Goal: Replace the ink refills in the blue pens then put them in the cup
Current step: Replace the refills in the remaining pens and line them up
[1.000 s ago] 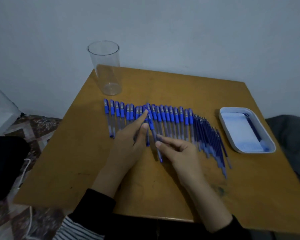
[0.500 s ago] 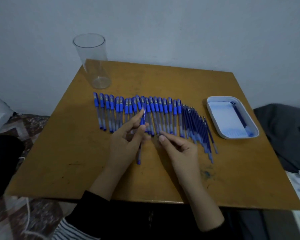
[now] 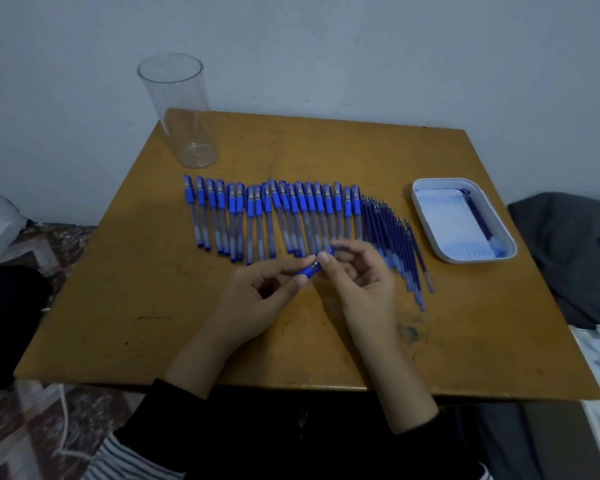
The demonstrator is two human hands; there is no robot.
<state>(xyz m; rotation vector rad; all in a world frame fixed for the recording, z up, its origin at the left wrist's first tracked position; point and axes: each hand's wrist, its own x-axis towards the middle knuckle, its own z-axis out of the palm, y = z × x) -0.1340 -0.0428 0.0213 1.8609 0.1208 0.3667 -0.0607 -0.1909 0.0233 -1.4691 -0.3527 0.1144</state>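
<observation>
Both hands hold one blue pen [image 3: 313, 269] just above the table, in front of the pen row. My left hand [image 3: 257, 299] pinches its lower end between thumb and fingers. My right hand [image 3: 361, 282] pinches the capped end with thumb and forefinger. Most of the pen is hidden by the fingers. A row of several capped blue pens [image 3: 271, 216] lies across the middle of the table. To its right lie several dark blue ink refills [image 3: 392, 237]. A clear, empty plastic cup [image 3: 179, 109] stands at the table's back left corner.
A white tray [image 3: 430, 230] with a used refill along its right side sits at the right of the wooden table [image 3: 118, 271]. A dark grey cushion [image 3: 568, 258] lies off the right edge. The wall is close behind.
A pen has been lifted out of the row. The left hand held it first; now both hands pinch it between them, nearer to me.
</observation>
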